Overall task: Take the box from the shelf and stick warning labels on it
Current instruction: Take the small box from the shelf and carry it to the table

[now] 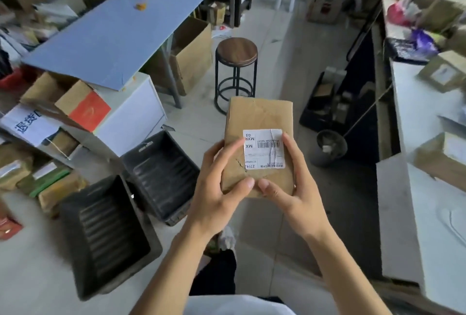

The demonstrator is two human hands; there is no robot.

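A flat brown cardboard box (259, 117) is held in the air at chest height over the floor, its creased top face towards me. A white shipping label (264, 149) with a barcode is stuck on that face. My left hand (216, 188) grips the box's near left edge, thumb on top. My right hand (292, 188) grips the near right edge, thumb beside the label. No warning label is visible on the box.
Two black plastic crates (106, 234) (161, 176) stand on the floor at left. A blue-topped table (111, 37) runs along the left, with boxes under it. A round wooden stool (236, 52) stands ahead. White shelves (423, 123) with boxes line the right.
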